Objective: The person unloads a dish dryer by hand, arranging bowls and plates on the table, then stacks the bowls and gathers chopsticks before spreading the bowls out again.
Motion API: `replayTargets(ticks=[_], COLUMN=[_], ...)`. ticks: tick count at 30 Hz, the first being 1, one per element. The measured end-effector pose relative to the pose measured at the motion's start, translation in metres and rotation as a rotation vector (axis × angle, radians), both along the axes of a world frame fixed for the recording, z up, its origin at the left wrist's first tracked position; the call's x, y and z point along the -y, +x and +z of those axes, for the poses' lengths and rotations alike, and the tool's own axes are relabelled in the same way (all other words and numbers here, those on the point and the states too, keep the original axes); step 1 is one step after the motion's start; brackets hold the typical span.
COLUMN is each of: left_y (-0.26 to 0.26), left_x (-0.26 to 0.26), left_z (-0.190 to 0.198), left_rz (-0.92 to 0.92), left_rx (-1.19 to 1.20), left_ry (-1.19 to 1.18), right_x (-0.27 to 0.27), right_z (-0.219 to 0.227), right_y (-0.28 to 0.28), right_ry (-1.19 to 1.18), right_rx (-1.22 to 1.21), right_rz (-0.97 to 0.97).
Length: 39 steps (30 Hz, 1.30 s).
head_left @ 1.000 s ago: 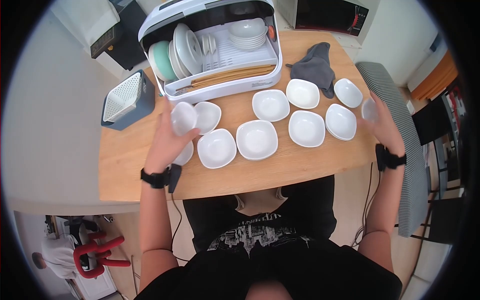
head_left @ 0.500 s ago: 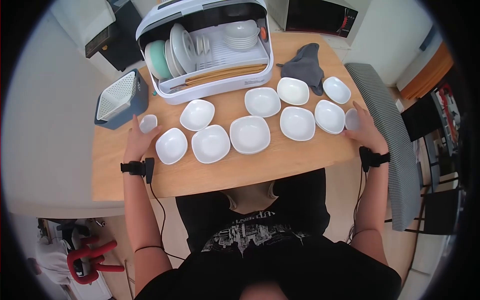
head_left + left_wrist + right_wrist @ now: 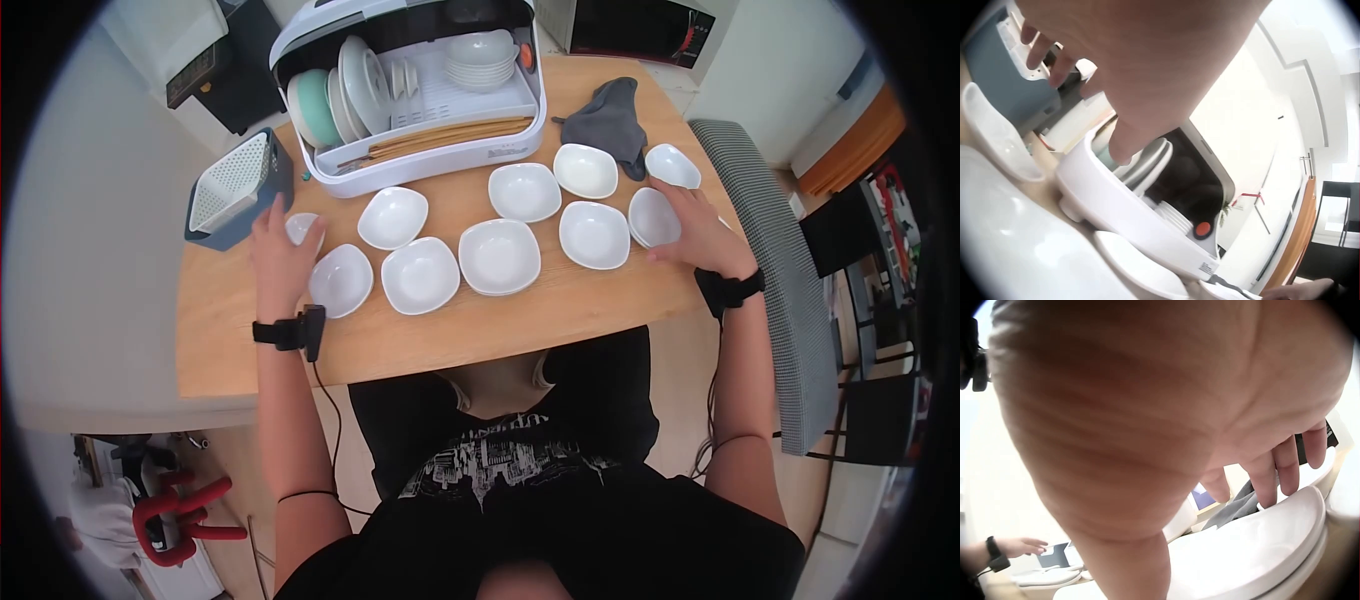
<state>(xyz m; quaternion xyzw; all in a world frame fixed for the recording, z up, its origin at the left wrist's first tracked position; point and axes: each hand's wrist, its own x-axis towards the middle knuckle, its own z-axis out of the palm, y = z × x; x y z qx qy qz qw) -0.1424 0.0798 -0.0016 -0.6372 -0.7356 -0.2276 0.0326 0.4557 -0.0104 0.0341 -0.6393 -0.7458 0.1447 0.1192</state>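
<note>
My left hand hovers with fingers spread over a small white bowl at the table's left side. In the left wrist view that small bowl lies below the hand, apart from the fingers. My right hand reaches over a stack of white bowls at the right, thumb on the near side and fingers toward the far rim. Seen from the right wrist, the fingers extend loosely at the rim of the stack. Several more white bowls stand between the hands.
A white dish cabinet with plates, bowls and chopsticks stands open at the back. Left of it is a blue bin with a white basket. A grey cloth lies at the back right. A checked bench borders the table's right side.
My left hand has carried a small bowl leftward, set it on the table and loosened its fingers. My right hand has shifted left from the small bowl at the right edge to the stack.
</note>
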Motion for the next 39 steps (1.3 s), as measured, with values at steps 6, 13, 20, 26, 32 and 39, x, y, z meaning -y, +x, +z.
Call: replayTargets(ticks=[6,13,20,26,32,39], left_y=[0.137,0.198,0.201,0.186,0.117,0.06], left_x=[0.054,0.063,0.056,0.06,0.108,0.153], left_z=[0.04,0.022,0.017,0.024,0.045,0.044], left_rz=[-0.873,-0.949,-0.915,-0.879,-0.811,-0.729], left_rx=[-0.074,-0.075,-0.006,0.149,0.166,0.006], left_ry=[0.007,-0.237,-0.283,-0.238,-0.137,-0.206], right_x=[-0.015,0.005,0.055,0.066,0.065,0.058], right_z=[-0.001,0.014,0.025,0.007,-0.002,-0.005], right_y=[-0.003,-0.01,-0.06,-0.1,-0.115,-0.127], right_ry=[-0.064,0.109,0.203,0.105,0.103,0.109], right_rx=[0.03,-0.036,-0.109,-0.151,-0.129,-0.106], right_rz=[-0.021,0.002,0.246,0.375,0.42,0.429])
